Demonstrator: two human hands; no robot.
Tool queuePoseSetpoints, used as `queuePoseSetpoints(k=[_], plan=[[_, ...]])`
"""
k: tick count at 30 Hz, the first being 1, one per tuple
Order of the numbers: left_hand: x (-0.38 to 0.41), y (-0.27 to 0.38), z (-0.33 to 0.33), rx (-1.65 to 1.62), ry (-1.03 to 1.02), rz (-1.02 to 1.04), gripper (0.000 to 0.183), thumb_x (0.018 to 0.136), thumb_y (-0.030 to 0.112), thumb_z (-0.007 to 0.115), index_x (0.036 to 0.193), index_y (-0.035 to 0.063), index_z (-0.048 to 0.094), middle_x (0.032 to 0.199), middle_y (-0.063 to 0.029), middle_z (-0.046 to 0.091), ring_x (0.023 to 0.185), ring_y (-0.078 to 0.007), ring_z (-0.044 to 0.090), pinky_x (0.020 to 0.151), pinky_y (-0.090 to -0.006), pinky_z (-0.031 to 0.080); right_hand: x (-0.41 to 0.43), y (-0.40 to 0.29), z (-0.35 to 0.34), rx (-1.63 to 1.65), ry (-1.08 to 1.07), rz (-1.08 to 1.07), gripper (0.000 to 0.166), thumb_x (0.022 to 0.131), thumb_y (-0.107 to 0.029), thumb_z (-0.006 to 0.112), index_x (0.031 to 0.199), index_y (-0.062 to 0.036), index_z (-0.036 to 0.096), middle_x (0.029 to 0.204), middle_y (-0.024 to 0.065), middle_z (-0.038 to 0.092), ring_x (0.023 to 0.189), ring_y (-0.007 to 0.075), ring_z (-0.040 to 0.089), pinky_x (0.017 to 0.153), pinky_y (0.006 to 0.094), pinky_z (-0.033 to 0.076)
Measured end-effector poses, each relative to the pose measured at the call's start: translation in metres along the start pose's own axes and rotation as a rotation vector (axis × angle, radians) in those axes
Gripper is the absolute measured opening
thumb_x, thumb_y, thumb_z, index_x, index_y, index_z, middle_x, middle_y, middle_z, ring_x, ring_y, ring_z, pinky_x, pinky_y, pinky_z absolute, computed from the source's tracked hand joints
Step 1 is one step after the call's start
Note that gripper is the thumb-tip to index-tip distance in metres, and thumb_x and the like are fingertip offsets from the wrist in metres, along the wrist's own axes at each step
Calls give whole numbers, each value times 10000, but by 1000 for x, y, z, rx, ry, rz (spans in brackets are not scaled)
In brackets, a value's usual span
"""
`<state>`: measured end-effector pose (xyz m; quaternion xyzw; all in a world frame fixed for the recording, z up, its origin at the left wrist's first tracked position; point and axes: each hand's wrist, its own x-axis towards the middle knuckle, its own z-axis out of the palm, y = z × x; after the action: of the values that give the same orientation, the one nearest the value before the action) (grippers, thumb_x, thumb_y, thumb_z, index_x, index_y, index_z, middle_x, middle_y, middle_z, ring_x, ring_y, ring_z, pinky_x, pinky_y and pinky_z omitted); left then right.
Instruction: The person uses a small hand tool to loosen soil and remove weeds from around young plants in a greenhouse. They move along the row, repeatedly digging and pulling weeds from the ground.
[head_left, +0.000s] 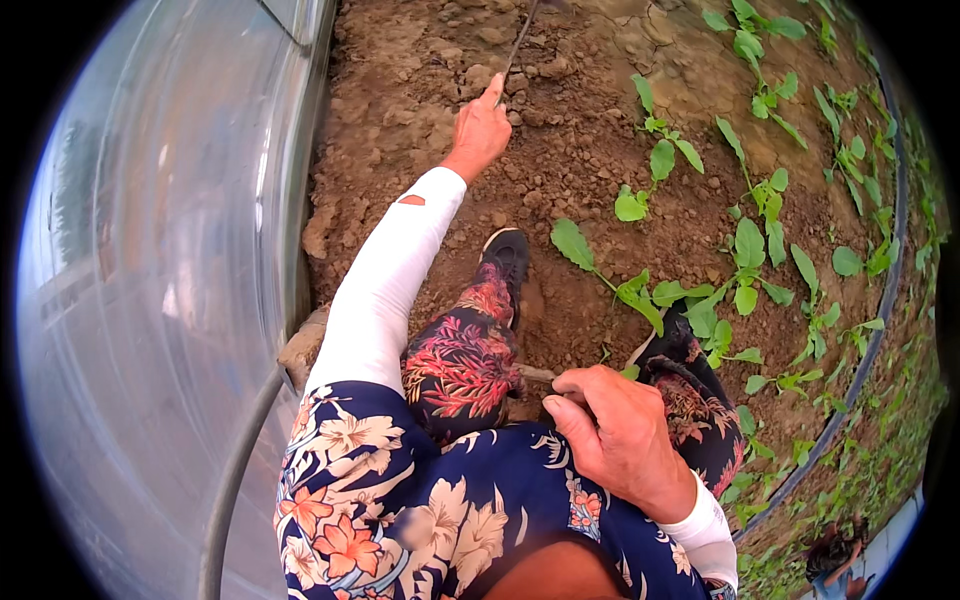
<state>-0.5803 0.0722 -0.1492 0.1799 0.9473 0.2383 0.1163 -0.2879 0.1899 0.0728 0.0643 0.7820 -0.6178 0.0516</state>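
Observation:
My left hand (481, 127) reaches out over the brown soil (570, 172), its fingers closed round a thin dark rod or handle (519, 45). The rod runs up to the top edge of the picture, where its far end is blurred and cut off. Close to my body, my right hand (626, 439) is bent with thumb and forefinger near each other; whether anything lies between them cannot be told. A short pale stick-like thing (536, 373) shows just beyond its fingertips. Leafy green seedlings (645, 292) grow ahead of that hand.
Clear plastic sheeting (172, 262) forms a wall on the left, with a curved pipe (240, 465) and a stone-like lump (304, 349) beside it. My dark shoe (508, 251) rests on soil. Seedling rows and a dark hose (874, 345) lie right; another person (836, 562) is at lower right.

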Motion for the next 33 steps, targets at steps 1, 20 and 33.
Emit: queuePoseSetpoints(k=[1, 20, 33], plan=[[3, 5, -2, -12, 62, 54, 484, 885, 123, 494, 1364, 153, 426, 938, -238, 624, 874, -419, 589, 772, -480, 455, 0, 1, 1, -7, 2, 0, 173, 781, -61, 685, 896, 11, 578, 784, 135, 619, 661, 300, 630, 563, 362, 497], [-81, -66, 11, 110, -144, -66, 554, 881, 133, 503, 1406, 230, 354, 945, -225, 602, 877, -422, 582, 769, -509, 456, -2, 7, 7, -91, -35, 7, 171, 791, -63, 667, 904, -9, 552, 773, 133, 594, 674, 317, 612, 563, 379, 482], [-162, -56, -15, 138, -141, -77, 556, 870, 154, 502, 1400, 254, 367, 947, -213, 571, 886, -410, 583, 761, -502, 472, 27, -18, 51, -254, -112, -274, 195, 797, -113, 664, 927, -18, 554, 743, 114, 545, 653, 301, 587, 532, 375, 471]])
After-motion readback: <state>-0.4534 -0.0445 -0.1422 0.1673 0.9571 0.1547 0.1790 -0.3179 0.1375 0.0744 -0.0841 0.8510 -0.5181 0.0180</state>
